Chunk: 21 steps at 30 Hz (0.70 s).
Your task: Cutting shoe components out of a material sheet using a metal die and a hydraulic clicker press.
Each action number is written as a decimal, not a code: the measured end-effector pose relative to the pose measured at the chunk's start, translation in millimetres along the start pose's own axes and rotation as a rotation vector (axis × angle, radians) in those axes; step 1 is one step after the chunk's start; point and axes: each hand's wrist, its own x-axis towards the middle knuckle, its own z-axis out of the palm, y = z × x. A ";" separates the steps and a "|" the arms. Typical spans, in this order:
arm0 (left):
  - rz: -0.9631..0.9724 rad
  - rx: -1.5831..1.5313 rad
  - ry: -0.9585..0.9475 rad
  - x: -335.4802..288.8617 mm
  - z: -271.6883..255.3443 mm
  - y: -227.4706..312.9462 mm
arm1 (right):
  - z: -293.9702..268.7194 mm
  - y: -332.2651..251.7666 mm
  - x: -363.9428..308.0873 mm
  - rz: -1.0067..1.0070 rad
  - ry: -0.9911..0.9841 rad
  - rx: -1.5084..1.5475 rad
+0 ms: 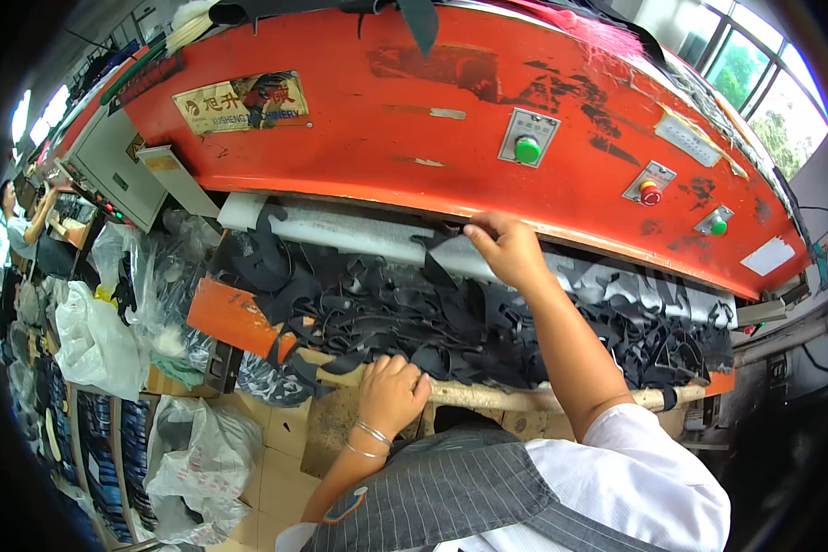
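My right hand (508, 247) reaches to the gap under the red press, thumb and fingers closed on a dark fabric scrap (437, 269). The scrap hangs down over the white board (359, 237) and the heap below. My left hand (392, 396) lies lower down, fingers curled over the pale wooden rail (497, 396) along the near edge. Between my hands spreads a long tangled heap of black offcuts (377, 299), thin and curved with cut-out edges. Whatever sits deeper under the press is hidden.
The red press (386, 138) spans the far side, with a green button (527, 150), a red knob (650, 192) and another green button (718, 226). White plastic bags (101, 340) stand at left near stacked dark pieces (106, 451). Another person (37, 225) is far left.
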 end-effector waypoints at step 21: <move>-0.010 -0.492 0.001 11.0 -60.5 -68.1 | 55.1 12.1 -10.9 -0.681 -0.138 -0.301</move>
